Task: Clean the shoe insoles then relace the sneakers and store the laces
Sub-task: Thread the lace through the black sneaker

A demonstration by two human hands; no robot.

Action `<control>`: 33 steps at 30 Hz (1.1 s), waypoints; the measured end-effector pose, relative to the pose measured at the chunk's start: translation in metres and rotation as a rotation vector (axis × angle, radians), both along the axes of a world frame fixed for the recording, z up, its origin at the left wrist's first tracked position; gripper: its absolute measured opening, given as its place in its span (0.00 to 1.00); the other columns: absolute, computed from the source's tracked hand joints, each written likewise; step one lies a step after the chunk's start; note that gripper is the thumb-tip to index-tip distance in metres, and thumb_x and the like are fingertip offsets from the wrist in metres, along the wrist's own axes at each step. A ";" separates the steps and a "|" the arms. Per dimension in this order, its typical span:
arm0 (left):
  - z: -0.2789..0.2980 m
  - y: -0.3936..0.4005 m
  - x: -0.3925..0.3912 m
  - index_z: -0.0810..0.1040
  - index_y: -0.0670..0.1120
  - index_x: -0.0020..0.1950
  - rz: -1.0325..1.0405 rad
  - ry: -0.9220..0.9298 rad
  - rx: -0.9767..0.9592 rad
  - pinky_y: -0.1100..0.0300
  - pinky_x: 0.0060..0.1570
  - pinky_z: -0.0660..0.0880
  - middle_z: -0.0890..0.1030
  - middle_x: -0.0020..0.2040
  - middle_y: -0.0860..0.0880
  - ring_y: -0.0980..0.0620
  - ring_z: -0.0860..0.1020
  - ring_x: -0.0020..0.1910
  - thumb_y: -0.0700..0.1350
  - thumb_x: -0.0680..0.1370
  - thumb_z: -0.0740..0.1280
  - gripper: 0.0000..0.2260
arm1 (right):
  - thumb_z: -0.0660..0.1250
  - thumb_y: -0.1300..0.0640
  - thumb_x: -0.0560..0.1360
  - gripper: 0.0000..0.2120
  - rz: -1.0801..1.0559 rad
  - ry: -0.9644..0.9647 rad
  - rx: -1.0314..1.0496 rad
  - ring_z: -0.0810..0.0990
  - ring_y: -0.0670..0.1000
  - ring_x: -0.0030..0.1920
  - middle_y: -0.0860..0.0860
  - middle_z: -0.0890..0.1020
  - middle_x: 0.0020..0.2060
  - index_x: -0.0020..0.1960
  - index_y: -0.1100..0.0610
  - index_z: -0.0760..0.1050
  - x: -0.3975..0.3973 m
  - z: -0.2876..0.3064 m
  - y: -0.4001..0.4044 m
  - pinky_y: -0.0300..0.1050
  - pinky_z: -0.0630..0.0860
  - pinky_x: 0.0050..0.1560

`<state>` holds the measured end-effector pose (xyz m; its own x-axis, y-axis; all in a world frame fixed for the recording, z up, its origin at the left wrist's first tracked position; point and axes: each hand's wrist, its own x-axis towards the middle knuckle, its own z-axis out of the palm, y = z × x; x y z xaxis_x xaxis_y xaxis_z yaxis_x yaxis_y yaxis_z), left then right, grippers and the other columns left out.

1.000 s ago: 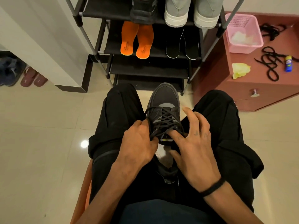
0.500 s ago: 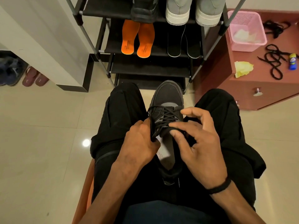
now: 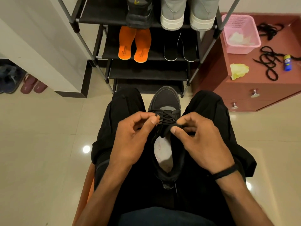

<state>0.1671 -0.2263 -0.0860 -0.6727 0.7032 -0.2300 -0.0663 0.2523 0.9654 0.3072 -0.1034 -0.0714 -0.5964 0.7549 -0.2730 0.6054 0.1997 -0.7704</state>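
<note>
Dark sneaker point(image 3: 166, 101) wedged between your thighs, left hand point(image 3: 130, 136) and right hand point(image 3: 200, 137) each pinching the black lace point(image 3: 166, 117) near the top eyelets; uneven pull likely leaves ends lopsided or skips an eyelet.

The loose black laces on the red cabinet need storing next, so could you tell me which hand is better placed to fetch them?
Probably the right hand. The loose laces lie on the red cabinet off to the person's right. The left hand would have to cross the sneaker on the lap. Both hands are pinching at its lacing.
</note>
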 end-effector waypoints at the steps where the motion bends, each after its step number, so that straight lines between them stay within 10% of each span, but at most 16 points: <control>1: 0.001 0.003 -0.002 0.85 0.46 0.55 0.007 -0.024 0.025 0.63 0.55 0.80 0.87 0.48 0.50 0.54 0.86 0.51 0.43 0.82 0.69 0.06 | 0.75 0.50 0.75 0.05 0.001 0.002 0.034 0.81 0.37 0.45 0.40 0.83 0.42 0.46 0.47 0.80 -0.002 0.000 0.000 0.34 0.78 0.44; 14: 0.022 0.013 -0.014 0.80 0.44 0.53 0.192 -0.518 0.361 0.53 0.57 0.80 0.80 0.41 0.47 0.53 0.80 0.40 0.43 0.86 0.62 0.08 | 0.77 0.68 0.69 0.09 -0.235 0.610 -0.414 0.86 0.53 0.46 0.56 0.87 0.42 0.48 0.61 0.85 -0.001 0.000 0.001 0.43 0.81 0.51; 33: 0.141 0.086 -0.056 0.83 0.42 0.59 0.012 -0.101 0.570 0.59 0.52 0.81 0.87 0.46 0.45 0.52 0.83 0.43 0.42 0.82 0.68 0.08 | 0.76 0.63 0.68 0.13 -0.335 1.066 -0.331 0.85 0.53 0.41 0.58 0.87 0.43 0.53 0.61 0.83 -0.065 0.123 0.059 0.47 0.82 0.49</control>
